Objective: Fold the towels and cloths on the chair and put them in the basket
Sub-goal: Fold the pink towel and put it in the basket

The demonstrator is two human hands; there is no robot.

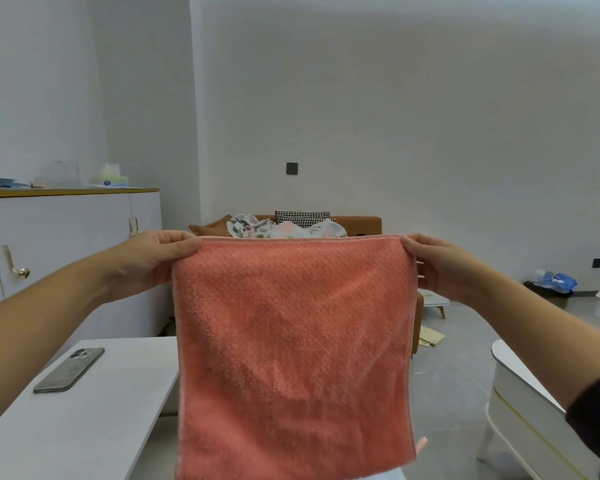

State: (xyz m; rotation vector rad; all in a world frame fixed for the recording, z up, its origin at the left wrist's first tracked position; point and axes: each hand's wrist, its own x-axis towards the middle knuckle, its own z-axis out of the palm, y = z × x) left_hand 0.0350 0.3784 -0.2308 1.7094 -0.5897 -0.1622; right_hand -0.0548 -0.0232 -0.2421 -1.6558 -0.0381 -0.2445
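Observation:
A salmon-pink towel (291, 348) hangs flat in front of me, held up by its two top corners. My left hand (149, 261) pinches the top left corner and my right hand (440, 265) pinches the top right corner. The towel's lower edge runs out of the bottom of the view. Behind it, floral cloths (284, 228) lie heaped on a brown sofa (361, 225). No basket is visible.
A grey table (84, 410) at lower left carries a phone (69, 369). A white cabinet (59, 251) stands at the left wall. A white rounded piece of furniture (520, 403) is at lower right. Papers and a bin lie on the floor at right.

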